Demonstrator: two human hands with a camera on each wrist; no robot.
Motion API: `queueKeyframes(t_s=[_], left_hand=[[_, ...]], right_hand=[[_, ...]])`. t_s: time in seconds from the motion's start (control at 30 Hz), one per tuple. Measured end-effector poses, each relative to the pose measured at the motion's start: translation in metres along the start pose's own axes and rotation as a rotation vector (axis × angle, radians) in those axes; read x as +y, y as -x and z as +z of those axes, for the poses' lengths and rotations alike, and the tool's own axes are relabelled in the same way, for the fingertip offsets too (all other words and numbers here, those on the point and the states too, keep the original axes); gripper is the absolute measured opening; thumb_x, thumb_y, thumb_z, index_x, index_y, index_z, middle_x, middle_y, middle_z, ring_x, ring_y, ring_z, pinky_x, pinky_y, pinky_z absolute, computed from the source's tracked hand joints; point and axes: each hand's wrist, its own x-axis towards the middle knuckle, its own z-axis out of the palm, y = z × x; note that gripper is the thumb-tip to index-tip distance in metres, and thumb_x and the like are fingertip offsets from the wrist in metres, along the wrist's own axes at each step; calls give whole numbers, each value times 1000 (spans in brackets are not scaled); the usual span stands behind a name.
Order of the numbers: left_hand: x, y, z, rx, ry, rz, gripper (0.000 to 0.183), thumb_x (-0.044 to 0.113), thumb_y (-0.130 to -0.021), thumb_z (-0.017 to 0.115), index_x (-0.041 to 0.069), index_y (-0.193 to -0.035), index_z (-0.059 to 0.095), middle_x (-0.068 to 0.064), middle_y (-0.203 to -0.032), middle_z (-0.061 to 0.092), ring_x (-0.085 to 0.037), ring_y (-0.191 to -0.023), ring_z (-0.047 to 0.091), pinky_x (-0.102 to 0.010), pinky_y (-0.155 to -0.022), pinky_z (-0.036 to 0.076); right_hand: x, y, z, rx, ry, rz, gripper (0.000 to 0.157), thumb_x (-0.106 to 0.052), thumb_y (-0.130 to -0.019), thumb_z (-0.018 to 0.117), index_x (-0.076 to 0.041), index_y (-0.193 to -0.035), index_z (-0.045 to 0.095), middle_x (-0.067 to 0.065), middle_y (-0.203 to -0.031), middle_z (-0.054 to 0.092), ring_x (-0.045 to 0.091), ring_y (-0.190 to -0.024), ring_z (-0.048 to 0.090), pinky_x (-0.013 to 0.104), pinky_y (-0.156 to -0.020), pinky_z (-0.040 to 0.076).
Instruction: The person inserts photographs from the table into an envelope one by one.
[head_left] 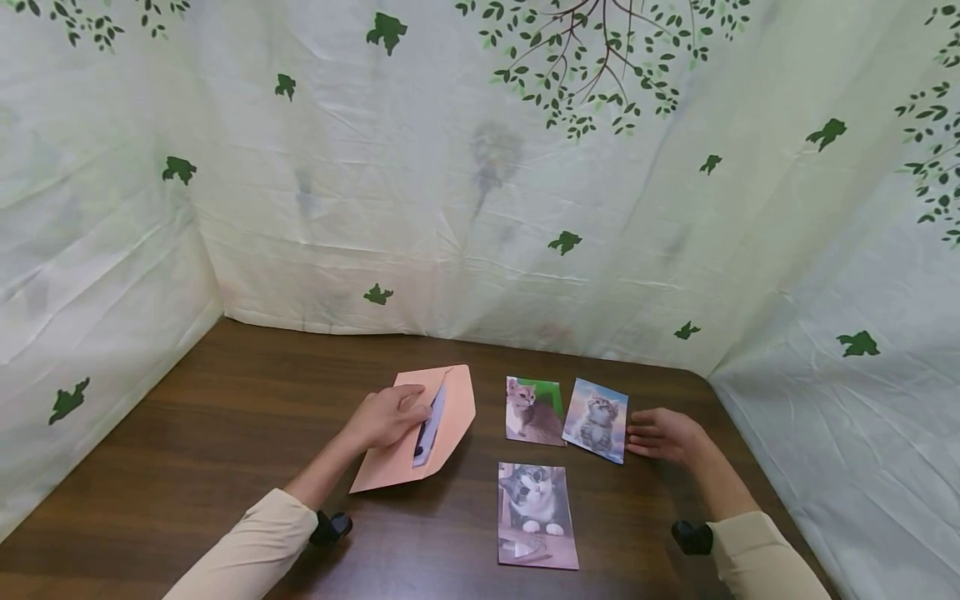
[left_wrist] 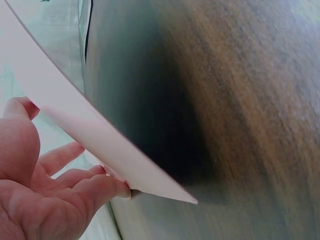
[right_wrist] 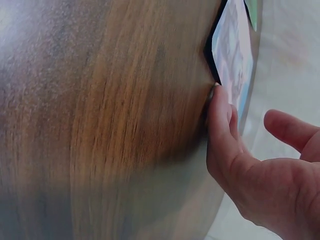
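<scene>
My left hand (head_left: 386,417) grips a peach envelope (head_left: 393,475), tilted up off the table. Through the slit in the envelope shows a pale purple picture (head_left: 429,429) with dark marks. In the left wrist view the envelope (left_wrist: 105,135) appears edge-on, with the fingers along its lower side. At the right, my right hand (head_left: 663,435) has its fingertips at the right edge of a blue photo of a grey kitten (head_left: 597,421). The right wrist view shows the fingers (right_wrist: 220,115) extended at that photo's edge, thumb apart.
Left of the blue photo lies a photo of a brown cat on green (head_left: 534,410). Nearer the front is a photo of a grey-and-white cat (head_left: 536,517). The dark wooden table (head_left: 187,467) meets a leaf-print curtain (head_left: 420,208) at back and sides.
</scene>
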Motion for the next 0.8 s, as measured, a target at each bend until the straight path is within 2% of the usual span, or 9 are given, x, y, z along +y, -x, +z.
queueKeyframes(t_s=[0.27, 0.53, 0.8], left_hand=[[0, -1, -1, -1, 2, 2, 54, 35, -99, 58, 5, -143, 57, -22, -144, 57, -47, -135, 51, -57, -107, 42], [2, 0, -1, -7, -11, 4, 54, 36, -99, 59, 4, -142, 58, -23, -142, 58, -46, -133, 53, -57, -106, 43], [2, 0, -1, -8, -12, -3, 54, 36, -99, 58, 5, -143, 58, -23, -143, 58, -46, -133, 53, -57, -106, 43]], right_hand=[[-3, -2, 3, 0, -27, 18, 45, -15, -106, 45, 10, -142, 35, 21, -120, 51, 25, -100, 58, 41, -96, 56], [-1, -5, 3, -36, -50, -4, 42, -14, -107, 43, 11, -140, 38, 17, -114, 57, 20, -93, 63, 31, -84, 58], [2, -8, 4, -71, -27, -36, 52, -14, -107, 41, 11, -150, 28, 19, -126, 56, 19, -97, 62, 30, -85, 57]])
